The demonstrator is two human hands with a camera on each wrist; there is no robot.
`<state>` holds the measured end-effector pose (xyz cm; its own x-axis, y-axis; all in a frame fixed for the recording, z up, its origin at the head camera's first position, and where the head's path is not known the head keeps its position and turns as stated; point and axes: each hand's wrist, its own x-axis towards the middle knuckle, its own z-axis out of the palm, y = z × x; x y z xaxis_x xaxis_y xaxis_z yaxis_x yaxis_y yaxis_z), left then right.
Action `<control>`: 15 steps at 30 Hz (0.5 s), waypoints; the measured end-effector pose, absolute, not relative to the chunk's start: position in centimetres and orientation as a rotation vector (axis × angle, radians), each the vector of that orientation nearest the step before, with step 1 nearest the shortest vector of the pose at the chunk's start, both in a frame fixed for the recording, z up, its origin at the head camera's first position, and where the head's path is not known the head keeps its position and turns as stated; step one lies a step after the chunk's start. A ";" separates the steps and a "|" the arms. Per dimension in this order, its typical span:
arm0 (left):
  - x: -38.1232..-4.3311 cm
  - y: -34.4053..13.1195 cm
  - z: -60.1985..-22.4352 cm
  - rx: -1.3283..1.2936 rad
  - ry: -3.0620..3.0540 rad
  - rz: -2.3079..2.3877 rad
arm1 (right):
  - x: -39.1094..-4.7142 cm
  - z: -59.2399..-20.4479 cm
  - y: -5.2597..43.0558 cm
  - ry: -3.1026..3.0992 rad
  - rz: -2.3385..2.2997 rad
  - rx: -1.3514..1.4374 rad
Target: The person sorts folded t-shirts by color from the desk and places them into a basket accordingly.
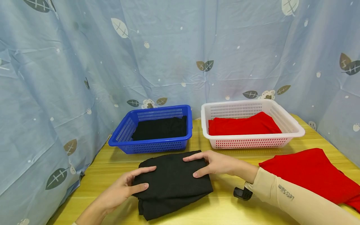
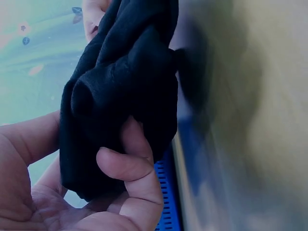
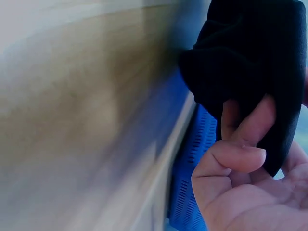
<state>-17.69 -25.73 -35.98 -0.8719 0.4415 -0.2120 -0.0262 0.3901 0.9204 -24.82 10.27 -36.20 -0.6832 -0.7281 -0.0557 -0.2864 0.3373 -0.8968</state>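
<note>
A folded black cloth (image 1: 174,179), perhaps a garment, is held by its two sides just in front of the blue basket. My left hand (image 1: 121,189) grips its left side, thumb and index finger on top; in the left wrist view the other fingers (image 2: 139,192) curl under the bundle. On the opposite side my right hand (image 1: 216,164) grips the cloth the same way, and the right wrist view shows fingers (image 3: 240,156) bent beneath the black fabric (image 3: 245,57). Shadow and a gap below suggest the cloth is raised off the table.
A blue basket (image 1: 157,145) with folded black cloth (image 1: 160,128) stands at the back left. Beside it a white basket (image 1: 253,136) contains red cloth (image 1: 242,125). Another red cloth (image 1: 312,175) lies on the wooden table (image 1: 225,203) at right, partly behind my right forearm. A patterned curtain (image 1: 174,62) hangs behind.
</note>
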 end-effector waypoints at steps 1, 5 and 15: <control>-17.7 -25.7 -35.8 0.361 2.241 1.483 | -24.8 -36.0 10.3 2.163 -1.305 -0.895; -17.5 -25.5 -35.1 0.402 2.285 1.474 | -24.7 -35.3 10.6 2.187 -1.292 -0.905; -17.8 -25.6 -33.3 0.477 2.349 1.504 | -24.8 -33.2 10.9 2.262 -1.257 -0.924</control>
<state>-17.85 -25.56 -33.35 -0.8962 0.4364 -0.0798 0.1101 0.3929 0.9130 -24.81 10.88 -33.19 -0.7062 -0.7078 -0.0199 -0.3570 0.3802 -0.8532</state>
